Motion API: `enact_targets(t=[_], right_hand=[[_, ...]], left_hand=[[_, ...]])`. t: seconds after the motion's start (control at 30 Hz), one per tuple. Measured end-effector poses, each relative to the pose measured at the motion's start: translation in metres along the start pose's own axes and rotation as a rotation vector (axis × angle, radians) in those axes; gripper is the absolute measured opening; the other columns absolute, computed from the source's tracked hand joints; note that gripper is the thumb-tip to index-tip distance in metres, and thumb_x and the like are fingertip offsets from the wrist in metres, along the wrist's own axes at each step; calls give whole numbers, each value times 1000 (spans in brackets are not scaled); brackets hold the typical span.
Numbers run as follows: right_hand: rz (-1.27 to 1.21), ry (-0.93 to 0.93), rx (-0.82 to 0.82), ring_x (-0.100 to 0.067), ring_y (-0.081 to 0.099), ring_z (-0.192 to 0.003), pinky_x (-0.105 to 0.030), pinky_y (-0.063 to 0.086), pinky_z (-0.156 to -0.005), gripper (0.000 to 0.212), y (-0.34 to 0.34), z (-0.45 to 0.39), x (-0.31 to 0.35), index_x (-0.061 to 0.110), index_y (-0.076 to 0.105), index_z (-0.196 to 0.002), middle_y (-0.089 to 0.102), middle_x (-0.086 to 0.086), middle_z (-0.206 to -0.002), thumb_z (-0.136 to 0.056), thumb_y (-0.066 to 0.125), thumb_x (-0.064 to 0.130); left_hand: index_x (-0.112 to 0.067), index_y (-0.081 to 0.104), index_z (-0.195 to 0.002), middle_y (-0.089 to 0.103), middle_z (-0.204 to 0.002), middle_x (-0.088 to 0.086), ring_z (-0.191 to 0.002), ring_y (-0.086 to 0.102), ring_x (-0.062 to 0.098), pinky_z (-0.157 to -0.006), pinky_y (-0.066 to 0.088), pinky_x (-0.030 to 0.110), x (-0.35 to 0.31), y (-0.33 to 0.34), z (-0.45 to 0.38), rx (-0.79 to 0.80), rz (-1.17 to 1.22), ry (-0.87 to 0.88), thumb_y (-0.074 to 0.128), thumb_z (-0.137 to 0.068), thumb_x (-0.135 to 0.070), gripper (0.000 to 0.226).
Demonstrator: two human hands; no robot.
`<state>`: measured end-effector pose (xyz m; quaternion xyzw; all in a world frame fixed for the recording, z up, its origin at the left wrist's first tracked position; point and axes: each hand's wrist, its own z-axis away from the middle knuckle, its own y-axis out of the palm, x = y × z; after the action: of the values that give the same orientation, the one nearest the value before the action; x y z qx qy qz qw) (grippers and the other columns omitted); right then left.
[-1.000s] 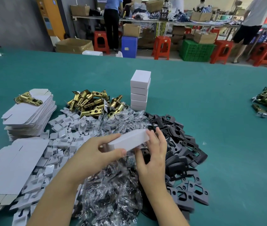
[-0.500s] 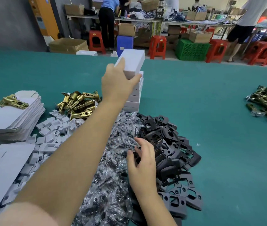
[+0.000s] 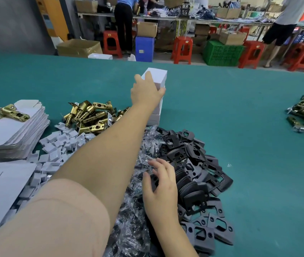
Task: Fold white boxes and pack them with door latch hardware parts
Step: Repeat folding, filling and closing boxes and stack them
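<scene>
Since half a second ago, the left hand (image 3: 147, 90) has been bringing the closed white box (image 3: 156, 77) down onto the stack of finished boxes (image 3: 156, 112), where it is now sitting nearly square on top. Its fingers (image 3: 148, 76) are lying over the box's top while the thumb is pressing the right side, so the hand is still gripping it. The box's long axis is running away from the person, in line with the stack below. Nearer the body, the right hand (image 3: 161, 190) is hovering with fingers (image 3: 159, 164) loosely spread over the clear plastic bags (image 3: 134, 219), just beside the black strike plates (image 3: 194, 175). That hand seems closest to the next parts, while the brass latches (image 3: 90, 115) and flat box blanks (image 3: 15, 130) are lying to the left.
</scene>
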<state>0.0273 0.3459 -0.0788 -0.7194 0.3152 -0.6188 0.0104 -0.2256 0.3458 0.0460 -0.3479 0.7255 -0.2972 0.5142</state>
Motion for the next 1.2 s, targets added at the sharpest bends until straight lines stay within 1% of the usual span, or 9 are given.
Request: enact_targets(t=[0.3,0.53,0.63,0.73,0.8,0.87,0.97,1.1,1.2], right_hand=[[15,4,12,13,46,-115,-1,37,-87,26,1,0,-1,27,63,-128,40,19,-137,-103,60,26],[28,-21,10,14,47,-112,-3,39,-85,25,2,0,-2,27,63,-127,40,19,-136,-102,60,25],[31,-21,17,16,47,-109,-3,40,-83,24,1,0,-2,29,63,-126,39,20,-135,-102,60,26],[36,-11,28,14,49,-109,-3,39,-85,24,-1,-2,-1,28,63,-126,39,20,-134,-102,60,26],[48,-9,31,7,51,-111,-8,41,-92,25,-2,-1,-1,25,64,-126,39,19,-134,-102,60,26],[45,-10,37,-2,54,-115,-23,46,-101,25,-3,-1,1,23,64,-126,41,17,-134,-101,61,26],[35,-20,67,-3,50,-122,-35,48,-107,27,-4,-1,6,21,65,-127,44,15,-134,-101,62,27],[18,-43,69,8,46,-122,-37,50,-105,23,-4,0,9,23,67,-122,47,14,-133,-100,63,28],[19,-60,60,14,45,-118,-33,50,-104,19,-5,2,10,27,67,-119,49,14,-131,-100,64,27]], left_hand=[[-19,29,-153,37,-142,14,-109,61,37,-95,49,46,-5,-6,-4,43,-67,3,62,-92,-60,81],[-21,11,-162,18,-162,16,-137,41,36,-109,34,51,-6,-24,16,-31,-31,56,51,-98,-59,84],[-21,32,-154,38,-148,10,-121,53,32,-100,42,46,-1,-49,52,-80,44,155,47,-102,-46,59],[-20,63,-111,66,-101,2,-91,62,30,-73,48,38,14,-75,99,23,-46,224,45,-104,-42,29],[-19,59,-91,62,-78,-3,-79,61,27,-58,37,33,30,-87,127,162,-287,279,43,-105,-36,27],[-24,57,-99,65,-86,-4,-77,59,22,-58,40,33,52,-99,149,293,-459,243,45,-103,-20,13],[-33,55,-127,67,-114,-6,-89,65,18,-65,55,34,102,-124,171,367,-529,99,46,-92,1,50],[-27,54,-121,66,-108,-3,-86,62,22,-59,40,31,176,-165,183,285,-757,-80,43,-100,-23,24],[-23,51,-128,61,-110,0,-93,60,24,-64,39,32,219,-185,188,311,-861,-266,46,-101,-49,38]])
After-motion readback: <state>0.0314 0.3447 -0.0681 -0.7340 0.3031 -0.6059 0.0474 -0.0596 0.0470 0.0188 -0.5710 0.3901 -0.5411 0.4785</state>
